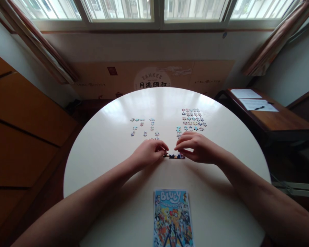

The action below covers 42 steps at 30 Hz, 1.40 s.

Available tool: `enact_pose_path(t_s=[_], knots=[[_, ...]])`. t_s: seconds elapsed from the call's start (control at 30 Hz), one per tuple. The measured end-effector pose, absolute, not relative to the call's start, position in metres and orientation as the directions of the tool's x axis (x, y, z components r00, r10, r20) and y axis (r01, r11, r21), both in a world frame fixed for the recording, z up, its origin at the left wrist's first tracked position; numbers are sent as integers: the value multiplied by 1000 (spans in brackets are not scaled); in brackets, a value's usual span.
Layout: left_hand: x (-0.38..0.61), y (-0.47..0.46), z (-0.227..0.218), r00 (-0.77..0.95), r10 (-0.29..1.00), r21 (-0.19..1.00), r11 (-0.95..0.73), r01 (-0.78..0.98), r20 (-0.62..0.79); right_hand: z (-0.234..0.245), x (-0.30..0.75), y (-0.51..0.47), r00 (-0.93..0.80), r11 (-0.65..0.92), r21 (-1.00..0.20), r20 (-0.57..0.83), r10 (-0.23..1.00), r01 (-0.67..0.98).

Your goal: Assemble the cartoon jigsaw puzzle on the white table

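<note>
Joined jigsaw puzzle pieces [175, 156] form a short dark strip on the white round table, between my two hands. My left hand [151, 152] is at the strip's left end, its fingers curled down on a puzzle piece [166, 155] that they partly hide. On the other side, my right hand [195, 145] hovers over the strip's right end. Its fingers are bent and apart, with nothing visible between them. Beyond my right fingertips lie a few light-blue puzzle pieces [179, 129]. Closer to me rests a colourful picture sheet [173, 218] marked "BLUEY".
Loose puzzle pieces [193, 118] lie in rows at the back right of the table [105, 151]. A sparser group of pieces [152, 124] is scattered left of centre. A wooden desk [288, 120] with papers [257, 104] and a pen stands to the right.
</note>
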<state>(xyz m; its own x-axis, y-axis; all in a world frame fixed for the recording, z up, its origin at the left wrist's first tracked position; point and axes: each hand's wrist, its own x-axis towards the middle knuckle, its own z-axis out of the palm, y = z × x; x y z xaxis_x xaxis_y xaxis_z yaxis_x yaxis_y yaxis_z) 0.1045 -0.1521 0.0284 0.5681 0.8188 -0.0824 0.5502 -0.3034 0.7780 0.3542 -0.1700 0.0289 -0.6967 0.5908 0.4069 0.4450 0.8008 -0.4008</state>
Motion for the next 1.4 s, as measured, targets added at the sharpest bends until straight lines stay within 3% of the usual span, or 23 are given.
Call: enact_pose_path(t_s=[0.3,0.7,1.4], knots=[[107,-152,27,561,826,701,-371,608,-50,24,352,-170,-732,786,-441,337,593,434],[111,-151,23,559,829,614,-445,652,8,25,351,-171,-738,788,-396,312,598,471],[117,-152,24,559,828,498,-467,731,-45,29,367,-167,-715,744,-421,264,648,519]])
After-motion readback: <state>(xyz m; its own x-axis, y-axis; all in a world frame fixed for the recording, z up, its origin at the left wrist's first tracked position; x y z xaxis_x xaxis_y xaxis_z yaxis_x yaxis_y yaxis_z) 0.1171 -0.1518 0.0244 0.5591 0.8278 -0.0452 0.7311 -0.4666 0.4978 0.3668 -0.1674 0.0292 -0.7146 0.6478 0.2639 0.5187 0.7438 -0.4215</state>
